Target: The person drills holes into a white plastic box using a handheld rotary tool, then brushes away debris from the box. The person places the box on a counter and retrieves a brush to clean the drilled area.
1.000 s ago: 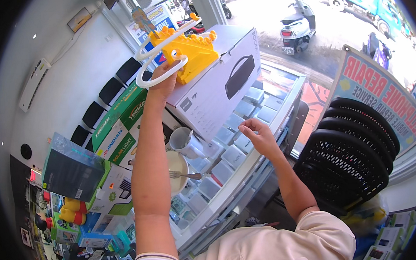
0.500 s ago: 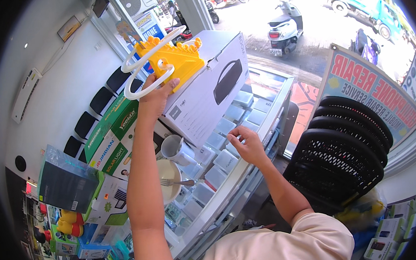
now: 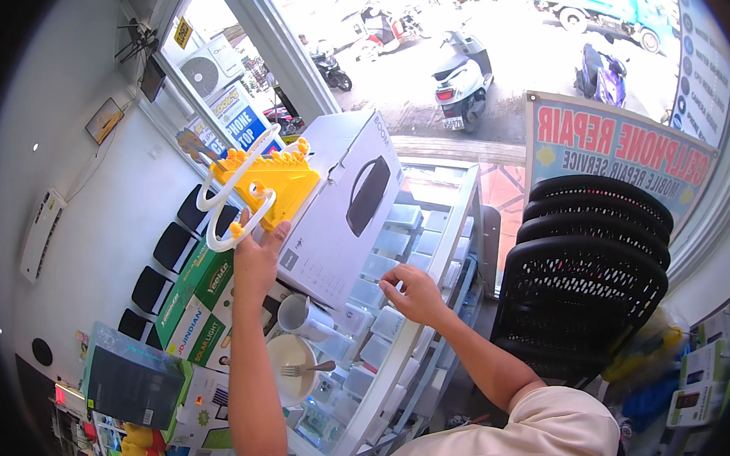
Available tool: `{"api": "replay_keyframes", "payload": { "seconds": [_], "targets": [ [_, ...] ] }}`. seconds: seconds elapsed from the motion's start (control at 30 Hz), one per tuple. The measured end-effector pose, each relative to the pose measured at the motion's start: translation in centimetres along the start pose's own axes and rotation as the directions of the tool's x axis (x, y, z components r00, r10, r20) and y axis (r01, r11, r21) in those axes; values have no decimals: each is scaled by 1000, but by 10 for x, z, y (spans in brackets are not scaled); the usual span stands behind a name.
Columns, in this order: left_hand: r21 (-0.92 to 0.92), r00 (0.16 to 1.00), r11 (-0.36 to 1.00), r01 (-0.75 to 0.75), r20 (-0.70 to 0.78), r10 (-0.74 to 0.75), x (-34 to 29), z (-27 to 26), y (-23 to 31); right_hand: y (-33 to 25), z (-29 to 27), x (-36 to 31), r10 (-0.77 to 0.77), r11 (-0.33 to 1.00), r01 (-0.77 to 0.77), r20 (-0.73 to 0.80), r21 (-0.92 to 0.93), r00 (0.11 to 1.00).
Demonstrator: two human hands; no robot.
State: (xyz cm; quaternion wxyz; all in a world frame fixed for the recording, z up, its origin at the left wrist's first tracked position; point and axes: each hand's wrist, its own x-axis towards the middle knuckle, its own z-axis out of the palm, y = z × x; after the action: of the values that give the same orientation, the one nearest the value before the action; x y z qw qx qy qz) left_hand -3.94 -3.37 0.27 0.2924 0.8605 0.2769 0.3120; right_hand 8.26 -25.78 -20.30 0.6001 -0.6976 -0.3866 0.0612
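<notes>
A yellow plastic track toy (image 3: 283, 191) rests on top of a large white carton (image 3: 343, 217), which stands on a glass display counter. White looping rails (image 3: 221, 195) curve around the toy's left side, and small yellow figures line its top edge. My left hand (image 3: 258, 255) grips the toy's near lower end, fingers partly hidden beneath it. Above the counter's right part hangs my right hand (image 3: 415, 294), fingers curled in toward the thumb; nothing shows in them. It is apart from the carton and the toy.
Below the carton stand a clear plastic jug (image 3: 304, 318) and a pale bowl (image 3: 291, 383) with a fork (image 3: 308, 368) across it. Boxed goods (image 3: 208, 321) fill the left side. Stacked black chairs (image 3: 585, 273) stand at the right. A doorway opens onto parked scooters.
The view has shifted, so the carton and toy appear lower and further left. A small yellow figure now shows on the lower white rail. My left hand still grips the toy.
</notes>
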Motion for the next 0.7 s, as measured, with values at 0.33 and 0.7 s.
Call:
{"api": "replay_keyframes", "payload": {
  "seconds": [0.33,0.7],
  "targets": [
    [383,924,842,-381,200,327,-218,-130,13,18,5,2,81,900,4,-177,435,981],
    [-281,558,853,440,-659,-504,-577,-161,-44,-166,93,-98,-504,571,-574,802,588,320]
  ]
}}
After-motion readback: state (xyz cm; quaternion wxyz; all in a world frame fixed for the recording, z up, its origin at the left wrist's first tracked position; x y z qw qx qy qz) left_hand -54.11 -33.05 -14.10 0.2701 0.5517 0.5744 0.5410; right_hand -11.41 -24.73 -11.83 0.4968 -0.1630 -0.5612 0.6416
